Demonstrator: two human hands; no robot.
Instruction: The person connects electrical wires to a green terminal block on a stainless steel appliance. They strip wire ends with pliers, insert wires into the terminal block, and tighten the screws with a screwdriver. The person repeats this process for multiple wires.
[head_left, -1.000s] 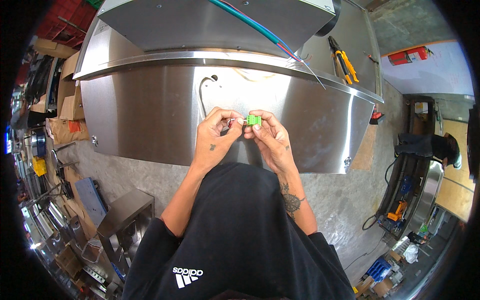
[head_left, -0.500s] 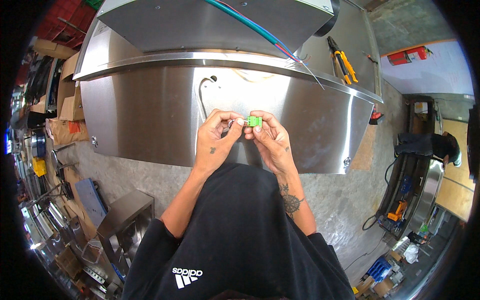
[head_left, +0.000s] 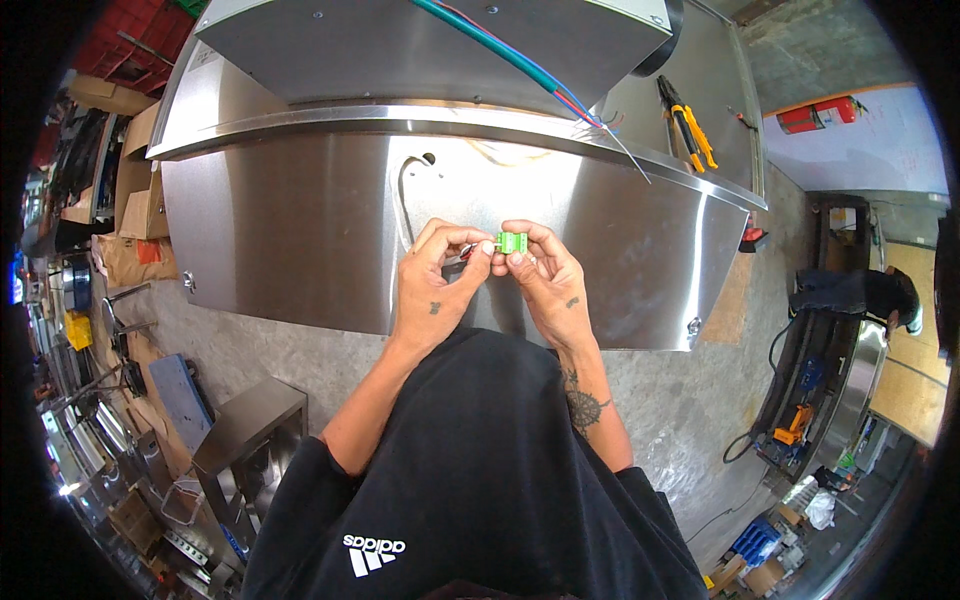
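A small green terminal block connector (head_left: 513,243) is pinched between the thumb and fingers of my right hand (head_left: 548,283). My left hand (head_left: 432,275) is closed at the connector's left side, gripping thin wires (head_left: 467,252) whose ends meet the block; the fingertips cover most of them. Whether the wires sit inside its openings I cannot tell. A pale cable (head_left: 405,195) comes out of a hole in the stainless steel panel (head_left: 290,230) and hangs down behind my left hand.
Above the panel stands a grey metal box (head_left: 430,55) with a green cable (head_left: 490,42) ending in bare wires. Yellow-handled pliers (head_left: 688,125) lie on the steel top. Cardboard boxes (head_left: 140,190) stand at left. Another person (head_left: 865,297) is at far right, near a workbench.
The green connector has turned slightly in my fingers and shows a different face. Both hands have shifted a little to the right.
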